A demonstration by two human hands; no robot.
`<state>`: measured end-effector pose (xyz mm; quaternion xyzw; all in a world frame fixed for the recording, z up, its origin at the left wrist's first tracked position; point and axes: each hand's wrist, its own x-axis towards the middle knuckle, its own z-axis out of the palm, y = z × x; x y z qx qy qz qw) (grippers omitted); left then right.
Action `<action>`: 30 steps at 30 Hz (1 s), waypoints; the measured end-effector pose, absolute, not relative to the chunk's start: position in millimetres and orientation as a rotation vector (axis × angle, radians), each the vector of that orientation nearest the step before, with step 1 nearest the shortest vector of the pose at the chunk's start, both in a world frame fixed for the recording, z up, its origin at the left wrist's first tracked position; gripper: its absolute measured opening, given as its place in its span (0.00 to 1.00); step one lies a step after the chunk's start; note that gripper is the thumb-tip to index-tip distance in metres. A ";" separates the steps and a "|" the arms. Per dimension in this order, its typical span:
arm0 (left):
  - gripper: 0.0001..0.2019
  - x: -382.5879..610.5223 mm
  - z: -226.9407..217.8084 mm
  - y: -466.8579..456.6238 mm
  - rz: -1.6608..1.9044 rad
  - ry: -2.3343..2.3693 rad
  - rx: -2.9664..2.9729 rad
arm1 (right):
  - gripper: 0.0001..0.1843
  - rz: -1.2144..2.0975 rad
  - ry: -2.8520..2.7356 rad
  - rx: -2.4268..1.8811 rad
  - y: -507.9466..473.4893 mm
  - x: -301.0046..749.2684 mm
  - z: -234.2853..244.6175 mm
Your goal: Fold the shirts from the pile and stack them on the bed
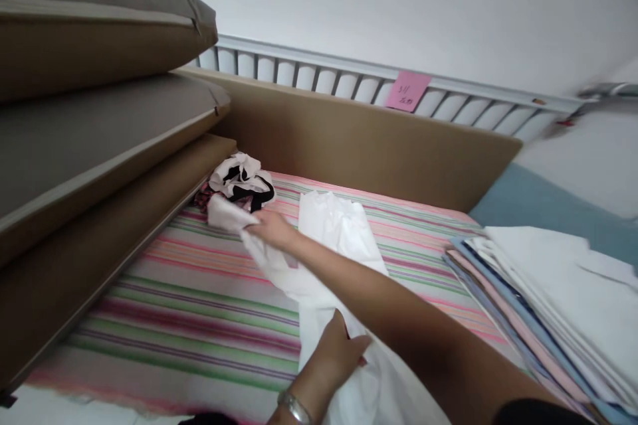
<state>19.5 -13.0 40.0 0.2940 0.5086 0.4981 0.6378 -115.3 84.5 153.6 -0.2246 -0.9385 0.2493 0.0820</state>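
Observation:
A white garment (pixel 343 239), perhaps a shirt, lies stretched over a striped cloth (pixel 199 305). My right arm crosses over it from the right, and my right hand (pixel 273 229) is closed on a sleeve-like end of the garment, which is lifted and blurred by motion. Nearer to me, my left hand (pixel 341 348), with a silver bracelet (pixel 295 406) on its wrist, pinches the lower part of the same garment. Some of the garment is hidden beneath my right forearm.
Brown cushions (pixel 100 139) are stacked along the left. A crumpled black-and-white cloth (pixel 242 179) lies in the far corner. Folded clothes (pixel 563 292) are piled at right. Behind a brown panel (pixel 349 139) runs a radiator (pixel 299 73) with a pink note (pixel 409 90).

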 end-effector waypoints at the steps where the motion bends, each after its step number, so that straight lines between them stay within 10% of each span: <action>1: 0.17 18.7 40.2 -14.4 1.146 1.178 0.707 | 0.13 0.865 -2.683 -0.681 97.0 -91.6 172.1; 6: 0.13 13.2 42.1 -21.3 1.128 1.281 0.861 | 0.10 1.727 -1.393 -0.521 142.9 69.2 233.2; 22: 0.21 39.4 -15.0 -158.7 0.834 2.262 1.771 | 0.11 1.583 -0.756 -0.836 206.8 239.3 173.1; 30: 0.13 26.5 -7.4 -145.4 0.856 1.853 1.757 | 0.08 1.547 -0.786 -1.519 171.6 284.0 79.5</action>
